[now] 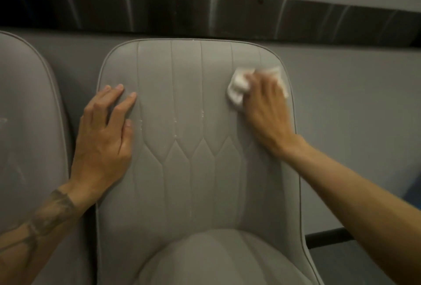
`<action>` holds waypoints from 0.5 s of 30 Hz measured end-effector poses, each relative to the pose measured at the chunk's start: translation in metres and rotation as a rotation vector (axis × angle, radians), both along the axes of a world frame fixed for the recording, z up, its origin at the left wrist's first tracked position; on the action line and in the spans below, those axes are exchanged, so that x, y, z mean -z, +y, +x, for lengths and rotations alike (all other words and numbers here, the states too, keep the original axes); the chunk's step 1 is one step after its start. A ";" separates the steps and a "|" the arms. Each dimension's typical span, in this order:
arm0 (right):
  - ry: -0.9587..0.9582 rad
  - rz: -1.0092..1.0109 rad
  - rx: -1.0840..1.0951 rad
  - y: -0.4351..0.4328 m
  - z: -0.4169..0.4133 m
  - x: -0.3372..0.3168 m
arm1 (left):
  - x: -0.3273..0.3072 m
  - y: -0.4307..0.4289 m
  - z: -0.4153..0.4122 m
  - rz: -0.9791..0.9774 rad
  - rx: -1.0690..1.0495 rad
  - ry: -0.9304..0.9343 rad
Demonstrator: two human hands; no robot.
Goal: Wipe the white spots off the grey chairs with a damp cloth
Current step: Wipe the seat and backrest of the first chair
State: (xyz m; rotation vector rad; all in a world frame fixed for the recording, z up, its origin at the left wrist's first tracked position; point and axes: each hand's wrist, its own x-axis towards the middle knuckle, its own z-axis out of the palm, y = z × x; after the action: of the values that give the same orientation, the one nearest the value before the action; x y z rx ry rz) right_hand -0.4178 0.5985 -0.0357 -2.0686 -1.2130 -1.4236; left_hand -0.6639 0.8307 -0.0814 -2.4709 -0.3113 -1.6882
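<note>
A grey padded chair (196,170) with stitched seams fills the middle of the view, its backrest facing me. Small white spots (175,123) dot the seams near the backrest's middle. My right hand (266,107) presses a crumpled white cloth (238,86) against the backrest's upper right part, fingers curled over it. My left hand (107,134) rests flat on the backrest's left edge with fingers straight and spread. The seat cushion (216,259) shows at the bottom.
A second grey chair (25,125) stands close on the left, with faint white marks on its back. Behind both runs a grey wall with a dark metal strip (205,13). A dark bar (328,239) lies low on the right.
</note>
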 end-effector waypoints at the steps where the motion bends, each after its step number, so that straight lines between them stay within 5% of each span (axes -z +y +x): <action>1: 0.015 0.103 0.031 0.006 0.005 -0.019 | 0.000 0.001 0.000 0.006 -0.006 0.000; 4: 0.074 0.223 -0.013 0.014 -0.002 -0.013 | 0.001 0.002 0.001 0.023 -0.006 -0.002; 9: 0.060 -0.102 -0.098 -0.016 -0.032 0.091 | 0.002 0.003 0.001 0.013 -0.008 -0.011; 12: 0.013 -0.070 -0.054 -0.010 -0.015 0.053 | 0.002 0.001 0.001 0.020 -0.012 -0.013; 15: 0.047 0.184 -0.004 0.016 0.001 -0.010 | 0.002 0.002 0.001 0.017 -0.020 -0.005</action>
State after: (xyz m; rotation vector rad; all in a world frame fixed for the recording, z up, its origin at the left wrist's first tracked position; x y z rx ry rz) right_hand -0.4168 0.6143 -0.0262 -1.9624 -1.0262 -1.4197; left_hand -0.6630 0.8323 -0.0831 -2.4433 -0.3204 -1.6825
